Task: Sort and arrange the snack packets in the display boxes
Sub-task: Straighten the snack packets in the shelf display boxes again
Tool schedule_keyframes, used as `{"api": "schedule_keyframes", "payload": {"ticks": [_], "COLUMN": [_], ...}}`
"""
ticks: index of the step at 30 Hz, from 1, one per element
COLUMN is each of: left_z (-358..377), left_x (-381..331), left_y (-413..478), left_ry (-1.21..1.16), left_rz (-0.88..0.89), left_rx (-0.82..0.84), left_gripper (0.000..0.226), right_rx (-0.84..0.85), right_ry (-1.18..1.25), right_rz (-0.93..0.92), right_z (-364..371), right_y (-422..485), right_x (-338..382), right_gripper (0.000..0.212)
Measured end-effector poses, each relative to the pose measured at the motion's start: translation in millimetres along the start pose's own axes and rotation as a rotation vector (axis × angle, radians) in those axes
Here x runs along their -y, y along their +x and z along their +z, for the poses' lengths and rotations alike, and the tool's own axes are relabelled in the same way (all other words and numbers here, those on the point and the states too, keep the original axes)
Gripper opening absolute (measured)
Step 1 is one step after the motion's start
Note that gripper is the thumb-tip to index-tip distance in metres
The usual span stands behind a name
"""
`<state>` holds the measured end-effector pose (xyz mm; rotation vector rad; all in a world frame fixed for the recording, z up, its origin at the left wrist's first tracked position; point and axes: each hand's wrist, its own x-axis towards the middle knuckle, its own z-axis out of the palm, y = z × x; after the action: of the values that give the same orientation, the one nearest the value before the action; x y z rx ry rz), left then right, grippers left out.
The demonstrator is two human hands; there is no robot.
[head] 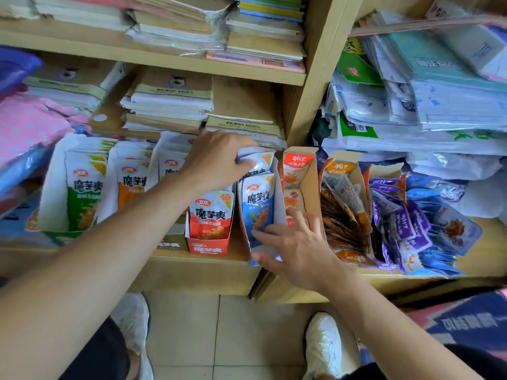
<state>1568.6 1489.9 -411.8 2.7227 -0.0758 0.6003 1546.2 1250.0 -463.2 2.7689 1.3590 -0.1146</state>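
Pale wooden shelf (197,272) above glossy floor tiles (186,338). Left hand (216,160): palm down, fingers curled over crinkled tops of glossy blue snack packets (259,204), standing upright in narrow cardboard display box (279,193). Right hand (296,242): fingers straight, splayed, pressing front packet, gripping nothing. Flanked by red box (208,246) and orange box (312,182); loose purple pouches (411,223) farther right.

Your landmark: red display box (207,246), holding red-and-white packets (211,212). Right of it you have blue-and-white packets (259,204), further right purple packets (408,223). Left of it orange-and-white packets (131,185), then green-and-white packets (82,193). Far left, pink dotted cloth (30,127).
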Motion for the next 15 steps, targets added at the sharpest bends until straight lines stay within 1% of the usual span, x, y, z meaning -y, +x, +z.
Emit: {"api": "schedule_keyframes", "payload": {"ticks": [2,6,10,13,15], "left_z": [-4,-9,-4,-5,-5], "left_x": [-1,2,7,4,5], "left_y": [-2,-3,4,6,7], "left_ry": [-0.090,-0.085,-0.047,-0.046,-0.029], "left_rz": [0.016,0.058,0.044,0.030,0.037], "left_rx": [-0.043,-0.104,-0.046,0.058,0.091], "left_gripper": [0.029,0.023,0.022,0.024,0.022], "right_rx": [0.039,0.076,0.051,0.037,0.028], "right_ry": [0.030,0.056,0.049,0.068,0.091], "right_rz": [0.025,0.060,0.066,0.075,0.081], "right_z": [4,9,13,12,11], "right_y": [1,4,4,4,4], "right_x": [2,6,9,9,9], "right_gripper": [0.064,0.072,0.072,0.073,0.075]}}
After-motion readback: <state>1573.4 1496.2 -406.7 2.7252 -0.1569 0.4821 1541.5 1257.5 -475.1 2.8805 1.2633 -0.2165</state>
